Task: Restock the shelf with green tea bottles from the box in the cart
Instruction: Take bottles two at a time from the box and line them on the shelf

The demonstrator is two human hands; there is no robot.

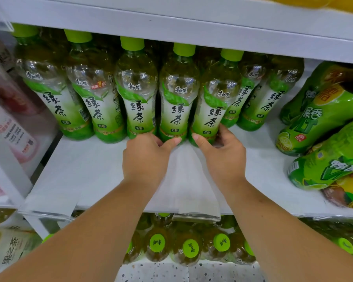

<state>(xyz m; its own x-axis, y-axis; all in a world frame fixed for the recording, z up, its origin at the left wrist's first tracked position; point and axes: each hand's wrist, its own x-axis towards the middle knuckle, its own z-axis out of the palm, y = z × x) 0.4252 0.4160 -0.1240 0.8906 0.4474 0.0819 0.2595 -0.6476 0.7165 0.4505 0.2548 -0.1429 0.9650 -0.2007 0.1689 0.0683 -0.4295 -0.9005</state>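
Note:
A row of green tea bottles with lime caps stands upright on the white shelf [86, 174], more bottles behind them at the right. My left hand [146, 157] grips the base of the fourth bottle from the left [176, 102], thumb on its right side. My right hand [222, 153] wraps the base of the fifth bottle [214, 104], thumb in front and fingers behind. Both bottles rest on the shelf. The box and the cart are out of view.
Green lemon-drink bottles [322, 119] lean at the shelf's right end. Pink-labelled bottles [10, 119] fill the left bay behind a divider. The shelf above [192, 27] hangs close over the caps. Below, more green-capped bottles [190, 248] stand on a lower shelf.

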